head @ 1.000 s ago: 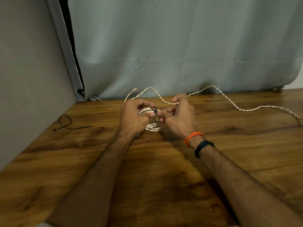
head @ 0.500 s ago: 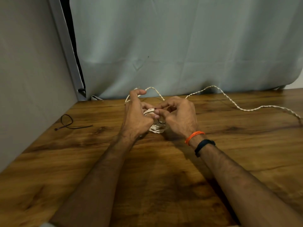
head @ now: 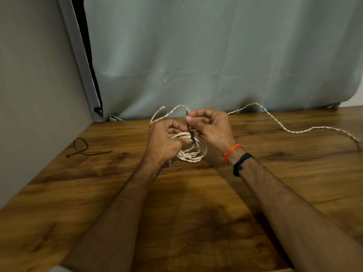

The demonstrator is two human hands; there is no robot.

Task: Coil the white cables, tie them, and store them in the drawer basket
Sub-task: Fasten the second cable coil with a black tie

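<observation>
Two bare forearms reach in from the near edge of the wooden table [head: 196, 222] and meet over a coil of white cable [head: 193, 152] lying on the tabletop. The left hand [head: 164, 143] has its fingers curled in; its thumb and fingertips pinch the coil at its upper left rim, right where a black tie [head: 191, 134] wraps the strands. The right hand [head: 211, 126] is curled too, its thumb and forefinger pinching the free end of that tie, which runs taut and nearly upright from the knot on the coil up to those fingertips. The remaining right fingers are folded toward the palm. The right wrist wears two bands: an orange thread [head: 231, 153] and, just behind it, a dark band [head: 240, 163].

One coil shows, made of several loops of twisted white cable, resting flat on the wood between the two hands. One connector end [head: 170, 163] peeks out beneath the left hand.

Further back, one loose length of white cable [head: 294, 131] snakes from behind the hands to the table's right edge, and a shorter stretch [head: 167, 113] arcs up on the left behind the knuckles; whether they belong to one cable is hidden by the hands. One spare black tie [head: 82, 149], looped, lies well apart to the left near the grey wall [head: 35, 95]. A pale curtain [head: 216, 55] hangs behind the table's far edge.
</observation>
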